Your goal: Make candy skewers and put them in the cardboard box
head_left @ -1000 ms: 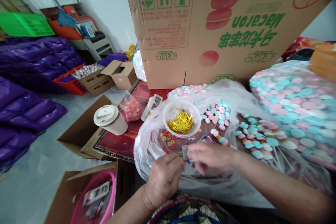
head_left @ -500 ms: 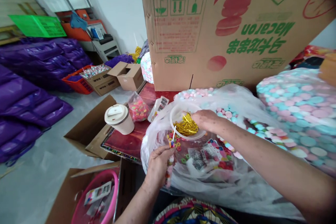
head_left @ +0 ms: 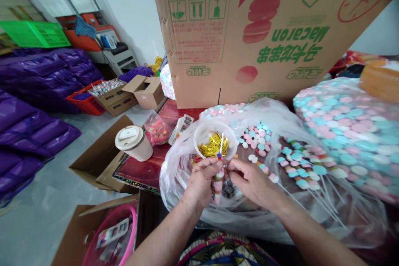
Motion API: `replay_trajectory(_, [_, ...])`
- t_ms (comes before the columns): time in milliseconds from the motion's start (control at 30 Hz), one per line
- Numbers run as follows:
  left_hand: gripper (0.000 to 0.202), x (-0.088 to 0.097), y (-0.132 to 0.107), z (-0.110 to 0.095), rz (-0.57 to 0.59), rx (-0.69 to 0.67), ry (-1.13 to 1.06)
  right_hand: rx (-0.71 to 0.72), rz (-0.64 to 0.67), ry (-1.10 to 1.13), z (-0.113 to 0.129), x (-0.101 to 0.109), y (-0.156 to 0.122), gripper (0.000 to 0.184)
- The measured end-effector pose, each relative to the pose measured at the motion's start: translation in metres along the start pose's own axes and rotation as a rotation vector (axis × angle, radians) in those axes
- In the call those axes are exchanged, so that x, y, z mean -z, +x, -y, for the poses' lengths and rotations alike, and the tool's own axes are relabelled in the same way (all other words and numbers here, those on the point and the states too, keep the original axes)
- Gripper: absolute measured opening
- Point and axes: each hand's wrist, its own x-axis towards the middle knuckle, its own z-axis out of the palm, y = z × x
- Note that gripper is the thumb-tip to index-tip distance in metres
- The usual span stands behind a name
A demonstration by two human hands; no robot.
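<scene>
My left hand (head_left: 201, 181) grips a bagged candy skewer (head_left: 218, 181) upright, its white stick poking up past my fingers. My right hand (head_left: 249, 178) pinches at the neck of the same wrapper, right beside the left; whether a gold tie is in its fingertips I cannot tell. Both hands hover over a big clear plastic bag (head_left: 187, 166) spread on the red table. Just beyond them stands a white bowl (head_left: 202, 133) of gold twist ties (head_left: 213, 146). Loose pastel candy skewers (head_left: 299, 166) lie to the right.
A huge cardboard "Macaron" box (head_left: 249, 29) stands behind the table. A lidded paper cup (head_left: 132, 143) and a small candy bag (head_left: 157, 126) sit at the left. A bulky sack of pastel candies (head_left: 349, 124) fills the right. A pink basket (head_left: 106, 237) rests in a carton below.
My right hand left the bowl of gold ties and came back beside the left hand. The left hand raised the wrapped skewer upright, and both hands now meet at its neck.
</scene>
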Motion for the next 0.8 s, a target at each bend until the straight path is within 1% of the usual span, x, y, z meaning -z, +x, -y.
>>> replay_trajectory(67, [0.034,-0.006,0.001,0.003,-0.029,0.009,0.017,-0.08,0.0,0.19,-0.004,-0.003,-0.004,0.02])
replay_trajectory(133, [0.033,-0.008,0.002,0.006,-0.06,0.021,0.037,-0.131,0.017,0.304,-0.01,0.002,-0.007,0.026])
replay_trajectory(167, [0.034,-0.009,0.002,0.007,-0.08,0.023,0.047,-0.131,-0.003,0.299,-0.012,0.006,-0.009,0.027])
replay_trajectory(267, [0.033,-0.011,0.002,0.009,-0.17,0.033,0.1,-0.046,-0.154,0.179,-0.013,0.021,-0.021,0.023])
replay_trajectory(300, [0.032,-0.012,0.001,0.009,-0.197,0.035,0.124,-0.014,-0.17,0.158,-0.011,0.025,-0.026,0.021])
replay_trajectory(333, [0.032,-0.013,0.001,0.009,-0.207,0.039,0.149,0.011,-0.156,0.15,-0.007,0.026,-0.029,0.02])
replay_trajectory(400, [0.027,-0.017,-0.001,0.01,-0.168,0.045,0.21,0.045,-0.098,0.147,-0.001,0.024,-0.031,0.019])
replay_trajectory(500, [0.022,-0.02,-0.002,0.012,-0.09,0.016,0.279,0.058,-0.104,0.142,0.002,0.012,-0.025,0.016])
replay_trajectory(600, [0.018,-0.017,-0.002,0.013,-0.069,-0.02,0.272,0.035,-0.086,0.157,-0.003,0.002,-0.016,0.018])
replay_trajectory(667, [0.015,-0.014,-0.001,0.013,-0.058,-0.018,0.254,0.019,-0.063,0.181,-0.008,0.0,-0.013,0.022])
replay_trajectory(800, [0.012,-0.01,-0.002,0.013,-0.047,0.015,0.257,-0.005,-0.014,0.239,-0.012,-0.001,-0.01,0.023])
